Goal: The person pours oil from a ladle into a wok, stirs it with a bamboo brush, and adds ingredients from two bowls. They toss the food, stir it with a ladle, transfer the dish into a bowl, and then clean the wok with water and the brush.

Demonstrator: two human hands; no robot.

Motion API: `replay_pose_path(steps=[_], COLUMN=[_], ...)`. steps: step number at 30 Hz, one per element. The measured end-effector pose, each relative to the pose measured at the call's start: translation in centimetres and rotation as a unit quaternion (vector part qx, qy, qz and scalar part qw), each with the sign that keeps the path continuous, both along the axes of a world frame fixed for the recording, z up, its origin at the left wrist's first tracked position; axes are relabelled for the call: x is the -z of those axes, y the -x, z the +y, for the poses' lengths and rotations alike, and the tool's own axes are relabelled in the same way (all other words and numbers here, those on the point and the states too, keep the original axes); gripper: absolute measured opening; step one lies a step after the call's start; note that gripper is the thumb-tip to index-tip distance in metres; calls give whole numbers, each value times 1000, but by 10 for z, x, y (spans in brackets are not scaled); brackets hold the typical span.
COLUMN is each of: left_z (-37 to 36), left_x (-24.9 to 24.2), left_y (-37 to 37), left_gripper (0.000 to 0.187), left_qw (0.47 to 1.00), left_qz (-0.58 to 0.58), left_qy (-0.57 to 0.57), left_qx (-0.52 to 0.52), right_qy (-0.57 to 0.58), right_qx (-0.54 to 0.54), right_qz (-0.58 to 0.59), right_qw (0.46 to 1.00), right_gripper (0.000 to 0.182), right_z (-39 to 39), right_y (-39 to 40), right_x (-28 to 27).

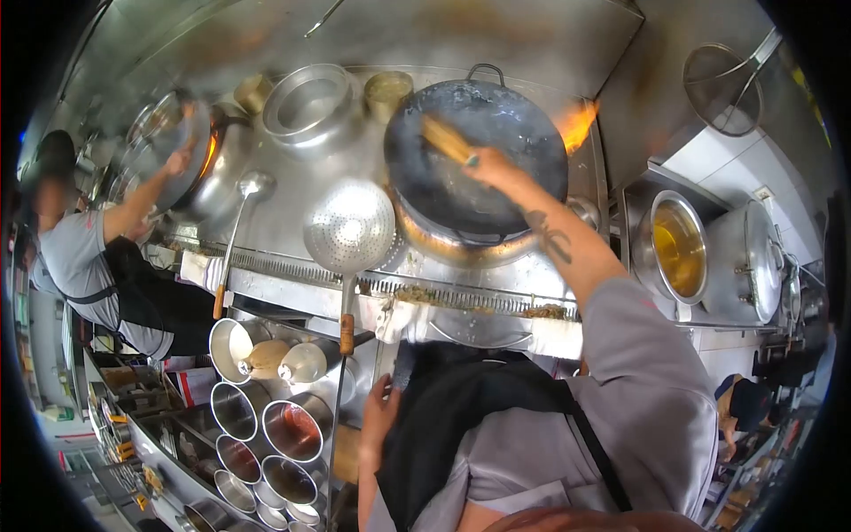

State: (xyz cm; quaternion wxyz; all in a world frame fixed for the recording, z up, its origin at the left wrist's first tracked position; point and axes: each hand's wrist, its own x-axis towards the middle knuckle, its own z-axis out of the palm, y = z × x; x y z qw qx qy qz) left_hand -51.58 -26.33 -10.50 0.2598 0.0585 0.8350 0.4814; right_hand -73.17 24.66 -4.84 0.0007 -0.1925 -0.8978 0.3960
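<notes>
My right hand (492, 170) is closed round a bamboo wok brush (443, 137), its bristle end inside a large black wok (479, 199). Water glistens on the wok's far inner wall. Flames (578, 126) rise at the right of the wok, and the burner glows under its near side. Low by my apron, my left hand (379, 410) hangs with its fingers stretched out and nothing in it, near the metal containers. A perforated skimmer (349, 226) with a wooden handle lies left of the wok, pointing towards me.
A ladle (255, 184) and a metal pot (308, 105) are further left. Sauce containers (293, 432) and squeeze bottles (303, 362) stand lower left. To the right are a bowl of yellow oil (681, 244) and a lidded pot (750, 262). A co-worker (80, 257) handles another wok.
</notes>
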Motion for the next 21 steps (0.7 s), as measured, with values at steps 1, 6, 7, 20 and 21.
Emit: replay_pose_path(steps=[1, 6, 7, 20, 21], left_z=[2, -1, -3, 33, 39], left_x=[-3, -8, -8, -15, -21], left_y=[1, 3, 4, 21, 24], left_gripper=[41, 41, 41, 41, 42], left_qw=[1000, 1000, 1000, 996, 984], left_qz=[5, -5, -20, 85, 164], left_qy=[-11, -4, -9, 20, 35], left_qx=[2, -4, -14, 22, 55], right_qy=[15, -58, -92, -418, -420], right_qx=[-28, -263, -298, -49, -24], right_qz=[-14, -97, -118, -89, -45], right_qw=[999, 958, 943, 903, 906], right_gripper=[42, 52, 53, 48, 47], right_z=[-23, -8, 26, 108, 118], right_y=[-9, -115, -130, -108, -88], right_x=[-7, -71, -68, -31, -16])
